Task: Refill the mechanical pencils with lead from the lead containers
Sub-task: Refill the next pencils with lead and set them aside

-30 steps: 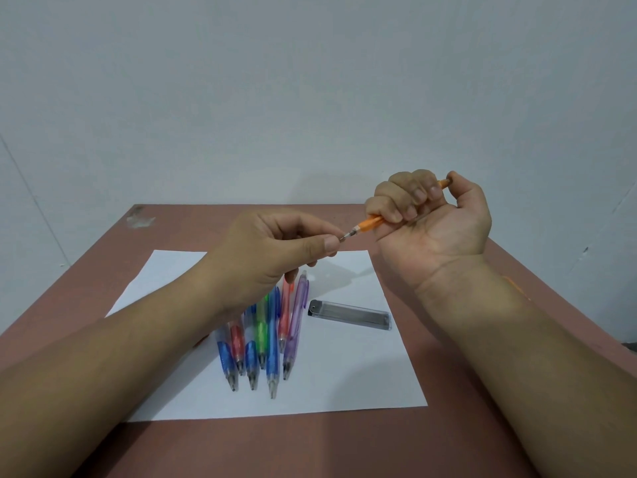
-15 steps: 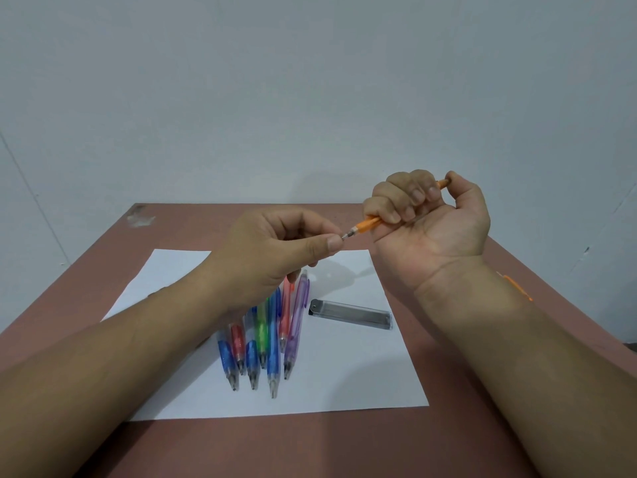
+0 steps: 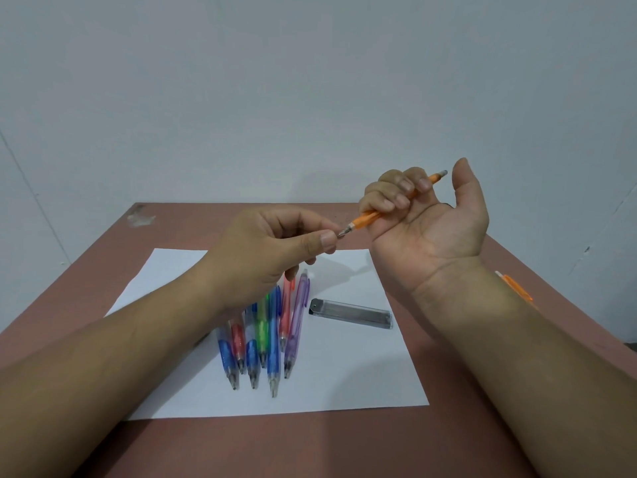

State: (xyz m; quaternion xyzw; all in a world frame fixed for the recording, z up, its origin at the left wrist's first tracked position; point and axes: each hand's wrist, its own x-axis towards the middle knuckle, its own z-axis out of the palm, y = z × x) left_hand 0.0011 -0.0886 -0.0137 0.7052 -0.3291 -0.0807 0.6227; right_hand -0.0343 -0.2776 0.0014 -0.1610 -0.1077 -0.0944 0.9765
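- left hand (image 3: 272,250) is up over the worktop (image 3: 310,443), thumb and forefinger pinched right at the tip of the orange pencil (image 3: 370,219); can't see any lead in there
- that pencil slants up to the right
- right hand (image 3: 424,215) has fingers curled round the barrel, thumb sticking out
- lead container (image 3: 351,313) lies on the paper below, nearer the right hand

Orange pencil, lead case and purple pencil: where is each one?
orange pencil (image 3: 365,221), head view, on its barrel near the tip.
lead case (image 3: 351,313), head view, on its clear middle.
purple pencil (image 3: 297,322), head view, on its mid barrel.
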